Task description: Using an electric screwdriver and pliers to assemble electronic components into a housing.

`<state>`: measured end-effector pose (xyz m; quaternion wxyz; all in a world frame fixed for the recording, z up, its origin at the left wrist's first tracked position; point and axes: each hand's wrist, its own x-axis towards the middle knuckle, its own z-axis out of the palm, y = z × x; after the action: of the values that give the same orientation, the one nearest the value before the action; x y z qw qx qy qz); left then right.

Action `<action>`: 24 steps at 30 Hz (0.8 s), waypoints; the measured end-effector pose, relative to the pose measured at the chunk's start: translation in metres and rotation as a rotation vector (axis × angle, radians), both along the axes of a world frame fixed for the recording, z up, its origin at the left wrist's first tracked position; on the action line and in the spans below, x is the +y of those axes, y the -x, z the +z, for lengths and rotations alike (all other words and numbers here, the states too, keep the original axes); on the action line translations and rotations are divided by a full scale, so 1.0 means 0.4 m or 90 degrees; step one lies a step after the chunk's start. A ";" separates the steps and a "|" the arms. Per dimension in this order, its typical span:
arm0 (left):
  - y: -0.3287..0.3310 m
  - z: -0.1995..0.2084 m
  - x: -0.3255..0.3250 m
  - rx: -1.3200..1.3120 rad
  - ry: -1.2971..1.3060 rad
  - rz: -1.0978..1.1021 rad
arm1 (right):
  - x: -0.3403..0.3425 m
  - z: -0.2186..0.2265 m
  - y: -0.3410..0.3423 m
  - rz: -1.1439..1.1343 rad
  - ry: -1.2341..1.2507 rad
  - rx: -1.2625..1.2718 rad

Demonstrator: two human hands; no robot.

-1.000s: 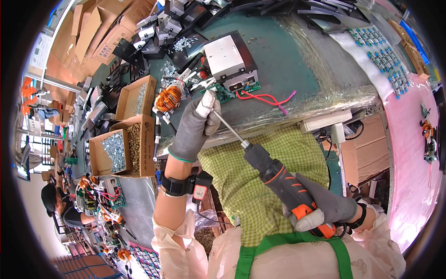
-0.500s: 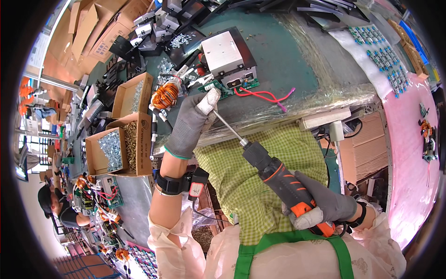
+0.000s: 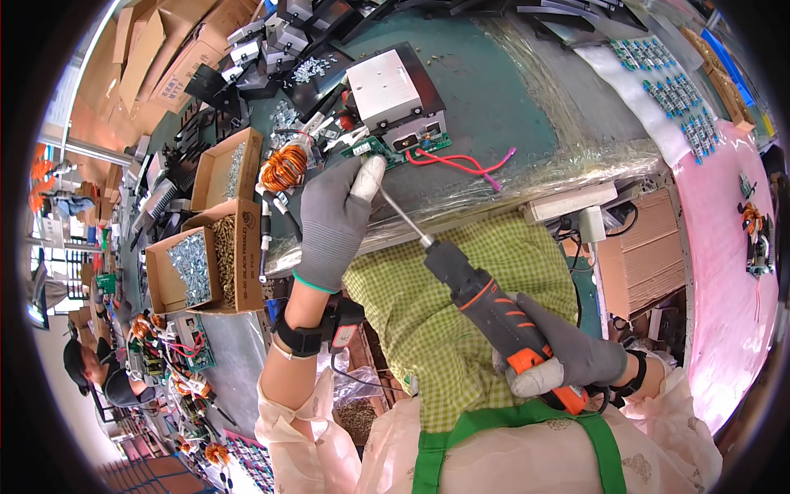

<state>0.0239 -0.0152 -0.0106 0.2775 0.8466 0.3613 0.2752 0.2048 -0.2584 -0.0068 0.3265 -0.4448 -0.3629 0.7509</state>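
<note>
My right hand (image 3: 572,346), in a grey glove with pale fingertips, is wrapped round the black-and-orange body of an electric screwdriver (image 3: 485,303). Its long bit points up and left, the tip close to my left thumb. My left hand (image 3: 333,214), gloved the same way, is closed at the table edge, fingertips pinched; whatever they hold is hidden. Just beyond them a green circuit board (image 3: 436,143) lies against a silver metal housing (image 3: 383,89) on a black plate. Red wires (image 3: 453,160) trail right from the board. Left of the hand sits a copper-wound coil (image 3: 284,167).
Cardboard boxes of screws (image 3: 191,267) and brass-coloured parts (image 3: 224,247) stand at the left. Black and silver housings (image 3: 288,41) pile up at the far left. Small circuit boards (image 3: 675,95) lie on white foam at the right. A green checked cloth (image 3: 461,362) covers my lap.
The view has shifted slightly. The screwdriver's bit tip stays near my left fingertips, and my left hand shows more of its back; both hands keep nearly the same places.
</note>
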 end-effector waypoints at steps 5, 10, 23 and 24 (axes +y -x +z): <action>-0.024 -0.032 0.028 0.043 -0.442 0.166 | 0.028 0.009 0.024 -0.132 0.074 0.043; -0.041 -0.053 0.053 0.179 -0.200 0.156 | 0.062 0.004 0.060 -0.136 0.109 0.111; -0.051 -0.061 0.065 0.132 -0.123 0.165 | 0.080 -0.018 0.099 -0.232 0.055 0.098; -0.050 -0.061 0.065 0.124 -0.135 0.163 | 0.080 -0.019 0.102 -0.234 0.048 0.093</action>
<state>0.0440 0.0106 -0.0350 0.1135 0.8407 0.4602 0.2618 0.1641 -0.2266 -0.0144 0.4663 -0.4597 -0.2228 0.7222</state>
